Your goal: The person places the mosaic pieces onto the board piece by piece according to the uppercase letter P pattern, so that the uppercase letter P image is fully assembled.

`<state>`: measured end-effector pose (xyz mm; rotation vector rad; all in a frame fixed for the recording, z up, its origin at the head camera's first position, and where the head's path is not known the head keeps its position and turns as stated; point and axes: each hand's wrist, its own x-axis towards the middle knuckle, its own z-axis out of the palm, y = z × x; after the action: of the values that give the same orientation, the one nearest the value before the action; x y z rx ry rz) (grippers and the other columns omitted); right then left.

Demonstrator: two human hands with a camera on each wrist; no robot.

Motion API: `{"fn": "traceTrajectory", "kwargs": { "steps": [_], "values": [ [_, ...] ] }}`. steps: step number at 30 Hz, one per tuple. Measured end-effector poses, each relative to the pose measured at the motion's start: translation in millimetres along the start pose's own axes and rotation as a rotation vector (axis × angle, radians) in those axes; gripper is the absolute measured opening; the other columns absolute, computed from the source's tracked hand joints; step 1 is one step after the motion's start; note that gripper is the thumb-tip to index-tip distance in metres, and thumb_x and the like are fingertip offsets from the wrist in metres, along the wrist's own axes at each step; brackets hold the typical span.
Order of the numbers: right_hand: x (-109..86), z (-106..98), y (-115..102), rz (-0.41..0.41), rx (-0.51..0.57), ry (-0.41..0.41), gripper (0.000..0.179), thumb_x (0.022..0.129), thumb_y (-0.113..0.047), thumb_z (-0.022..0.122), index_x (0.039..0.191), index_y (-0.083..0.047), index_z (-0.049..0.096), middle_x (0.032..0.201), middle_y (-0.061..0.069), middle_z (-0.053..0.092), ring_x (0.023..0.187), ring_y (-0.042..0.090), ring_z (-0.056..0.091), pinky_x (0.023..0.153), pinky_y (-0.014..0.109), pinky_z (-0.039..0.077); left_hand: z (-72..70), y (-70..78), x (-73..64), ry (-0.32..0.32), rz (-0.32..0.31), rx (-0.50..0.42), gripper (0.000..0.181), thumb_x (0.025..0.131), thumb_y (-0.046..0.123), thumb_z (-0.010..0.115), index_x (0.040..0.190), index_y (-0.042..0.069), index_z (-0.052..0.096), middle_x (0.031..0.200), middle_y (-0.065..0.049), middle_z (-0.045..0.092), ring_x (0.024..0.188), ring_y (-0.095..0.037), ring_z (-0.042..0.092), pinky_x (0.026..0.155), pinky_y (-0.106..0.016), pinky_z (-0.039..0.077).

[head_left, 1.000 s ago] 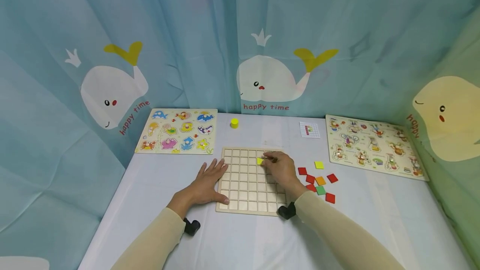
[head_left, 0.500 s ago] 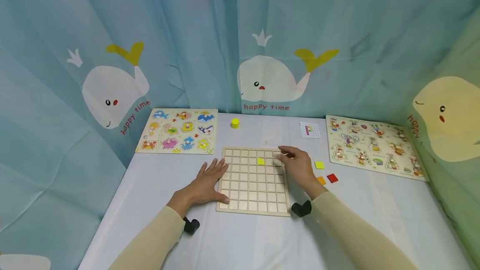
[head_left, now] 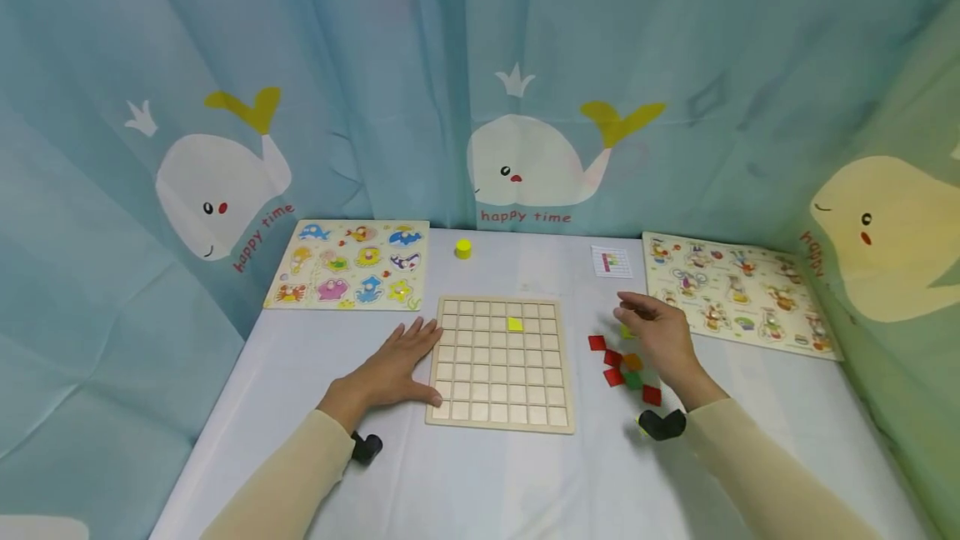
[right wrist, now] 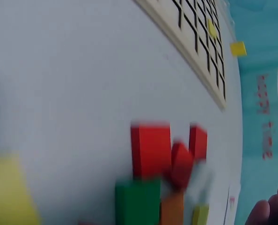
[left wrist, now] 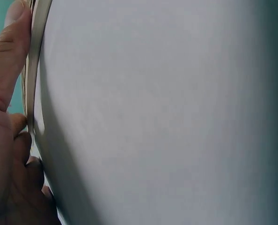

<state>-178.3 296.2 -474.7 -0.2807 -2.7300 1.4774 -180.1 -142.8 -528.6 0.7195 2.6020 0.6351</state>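
My left hand (head_left: 390,365) lies spread against the left side of a wooden grid board (head_left: 491,430), its thumb at the near left corner. In the left wrist view the thumb (left wrist: 10,56) runs along the board's edge. One yellow tile (head_left: 514,324) sits in a cell of the board's upper rows. My right hand (head_left: 666,344) hovers to the board's right, thumb and fingertips apart, over another yellow tile (head_left: 626,332) that it partly covers. Beside it lie several red tiles (head_left: 596,343), an orange tile (head_left: 633,362) and a green tile (head_left: 633,380).
A sea-animal puzzle board (head_left: 348,265) stands back left, a second picture puzzle (head_left: 738,290) back right. Between them are a yellow cylinder (head_left: 463,249) and a small pattern card (head_left: 612,262). Another yellow tile (right wrist: 10,192) shows in the right wrist view. A whale-print curtain (head_left: 375,107) encloses the table.
My right hand has moved from the yellow tile on the board rightward to the loose tiles, leaving that tile in its cell. The left hand stays at the board's edge.
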Motion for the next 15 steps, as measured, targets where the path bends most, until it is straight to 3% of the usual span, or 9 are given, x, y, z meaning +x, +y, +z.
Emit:
{"fn": "traceTrajectory", "kwargs": {
  "steps": [4,9,12,15],
  "values": [
    [-4.0,-19,8,0.018,-0.006,-0.012,0.050,0.107,-0.034,0.064,0.149,-0.007,0.060,0.139,0.019,0.066,0.100,0.004,0.059,0.081,0.013,0.057,-3.7,-3.7,-4.8,-0.002,-0.002,-0.032,0.120,0.078,0.060,0.086,0.170,0.015,0.022,0.178,0.000,0.013,0.166,-0.025,0.003,0.136,-0.047,0.001],
    [-6.9,-36,24,0.021,-0.053,-0.083,0.051,0.106,-0.027,0.065,0.154,-0.011,0.055,0.149,0.020,0.060,0.120,0.017,0.053,0.081,0.010,0.051,-3.3,-5.5,-3.8,-0.015,0.001,-0.035,0.123,0.076,0.060,0.087,0.170,0.016,0.021,0.178,0.000,0.013,0.166,-0.025,0.002,0.136,-0.048,0.000],
    [-10.0,-42,35,0.036,-0.059,-0.153,0.053,0.106,-0.023,0.064,0.156,-0.012,0.053,0.153,0.021,0.055,0.129,0.026,0.049,0.088,0.021,0.050,-2.6,-4.7,-2.2,-0.022,0.009,-0.035,0.124,0.075,0.059,0.088,0.170,0.014,0.021,0.178,-0.002,0.014,0.166,-0.026,0.002,0.136,-0.048,-0.001],
    [-14.4,-45,46,0.066,-0.048,-0.223,0.056,0.105,-0.027,0.066,0.157,-0.013,0.051,0.156,0.020,0.052,0.130,0.027,0.049,0.093,0.029,0.048,-2.7,-3.5,-1.1,-0.027,0.000,-0.034,0.124,0.075,0.058,0.089,0.170,0.015,0.022,0.178,-0.002,0.014,0.166,-0.026,0.001,0.136,-0.048,-0.001]
  ]
}}
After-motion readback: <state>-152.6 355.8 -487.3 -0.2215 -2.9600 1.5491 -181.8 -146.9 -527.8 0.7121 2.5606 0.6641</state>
